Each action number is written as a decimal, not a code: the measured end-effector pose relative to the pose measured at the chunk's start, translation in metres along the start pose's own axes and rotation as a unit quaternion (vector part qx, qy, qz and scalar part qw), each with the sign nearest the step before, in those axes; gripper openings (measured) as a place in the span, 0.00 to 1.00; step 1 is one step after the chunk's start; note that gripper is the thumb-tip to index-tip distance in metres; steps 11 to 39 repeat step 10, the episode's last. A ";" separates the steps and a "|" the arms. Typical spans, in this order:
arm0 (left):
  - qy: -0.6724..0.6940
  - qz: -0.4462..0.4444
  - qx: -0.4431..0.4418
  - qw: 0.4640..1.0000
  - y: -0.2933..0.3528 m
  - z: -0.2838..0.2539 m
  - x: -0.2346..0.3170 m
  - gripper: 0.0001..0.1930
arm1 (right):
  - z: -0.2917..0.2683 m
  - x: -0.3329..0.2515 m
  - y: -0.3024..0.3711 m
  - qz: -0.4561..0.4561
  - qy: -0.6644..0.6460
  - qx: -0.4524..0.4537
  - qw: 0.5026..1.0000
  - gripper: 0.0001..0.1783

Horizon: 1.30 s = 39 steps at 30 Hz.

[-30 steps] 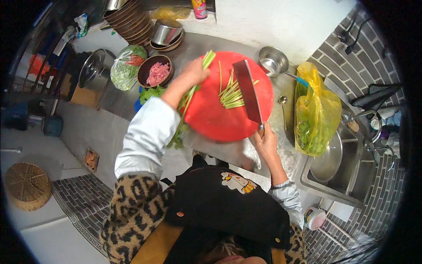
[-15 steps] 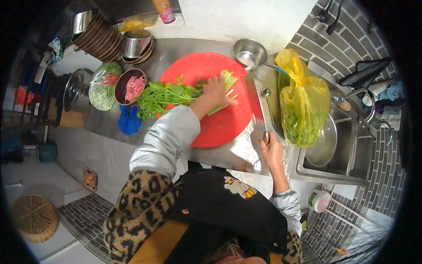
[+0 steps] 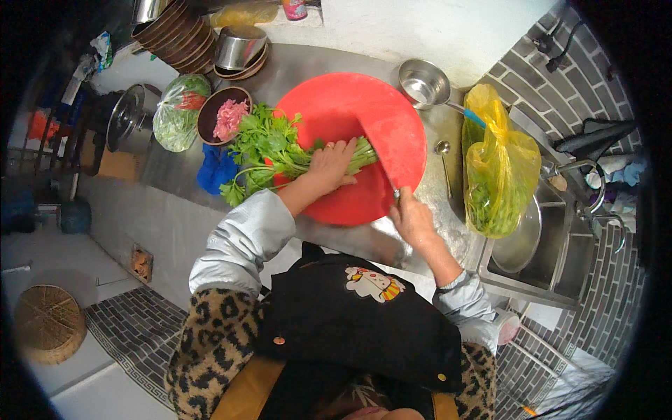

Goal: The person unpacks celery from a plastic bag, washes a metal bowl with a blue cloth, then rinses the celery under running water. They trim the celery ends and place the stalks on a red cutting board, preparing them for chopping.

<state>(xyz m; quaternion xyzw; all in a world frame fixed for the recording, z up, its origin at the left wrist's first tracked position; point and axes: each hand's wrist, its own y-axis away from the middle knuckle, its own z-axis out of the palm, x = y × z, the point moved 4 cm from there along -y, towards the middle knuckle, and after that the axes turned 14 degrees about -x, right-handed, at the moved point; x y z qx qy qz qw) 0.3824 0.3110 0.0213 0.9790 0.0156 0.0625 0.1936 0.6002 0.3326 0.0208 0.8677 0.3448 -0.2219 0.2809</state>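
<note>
On the round red cutting board (image 3: pixel 400 105) lies a bunch of leafy celery (image 3: pixel 264 142), its leaves spilling over the left side and its stalks facing right. My left hand (image 3: pixel 332 166) is closed over the stalks and holds them down. In my right hand (image 3: pixel 413 217) is the handle of a knife (image 3: pixel 381 159), whose blade stands at the cut ends of the stalks, right of my left hand. Whether the edge has entered the stalks, I cannot tell. Bits of red show by the board's left edge, partly under the leaves.
Left of the board are a bowl of raw minced meat (image 3: pixel 229 120), a bag of greens (image 3: pixel 183 112) and a blue cloth (image 3: pixel 217 170). To the right lie a spoon (image 3: pixel 444 150), a saucepan (image 3: pixel 424 82), a yellow bag of greens (image 3: pixel 500 164) and the sink (image 3: pixel 560 241). Stacked bowls (image 3: pixel 178 38) stand behind.
My right hand has brought the knife from the board's right edge leftward to the stalk ends. My left hand has drawn the celery down and pressed it flat; the view has shifted slightly.
</note>
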 end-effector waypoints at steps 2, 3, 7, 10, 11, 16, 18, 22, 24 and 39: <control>-0.002 0.000 0.020 1.000 0.009 -0.002 0.004 0.53 | 0.007 -0.009 0.004 0.002 -0.019 -0.027 0.999 0.16; -0.004 -0.001 0.040 0.999 0.012 -0.004 0.006 0.55 | 0.005 -0.009 0.004 0.008 -0.030 -0.032 0.999 0.17; -0.096 -0.070 0.095 0.988 0.026 -0.008 0.004 0.57 | -0.007 -0.004 0.001 0.005 -0.055 -0.020 0.998 0.24; -0.056 -0.091 -0.080 0.991 0.016 0.008 -0.004 0.53 | -0.008 0.000 -0.013 -0.013 -0.026 -0.042 0.999 0.30; -0.056 -0.091 -0.080 0.991 0.016 0.008 -0.004 0.53 | -0.008 0.000 -0.013 -0.013 -0.026 -0.042 0.999 0.30; -0.056 -0.091 -0.080 0.991 0.016 0.008 -0.004 0.53 | -0.008 0.000 -0.013 -0.013 -0.026 -0.042 0.999 0.30; -0.056 -0.091 -0.080 0.991 0.016 0.008 -0.004 0.53 | -0.008 0.000 -0.013 -0.013 -0.026 -0.042 0.999 0.30; -0.056 -0.091 -0.080 0.991 0.016 0.008 -0.004 0.53 | -0.008 0.000 -0.013 -0.013 -0.026 -0.042 0.999 0.30; -0.056 -0.091 -0.080 0.991 0.016 0.008 -0.004 0.53 | -0.008 0.000 -0.013 -0.013 -0.026 -0.042 0.999 0.30; -0.056 -0.091 -0.080 0.991 0.016 0.008 -0.004 0.53 | -0.008 0.000 -0.013 -0.013 -0.026 -0.042 0.999 0.30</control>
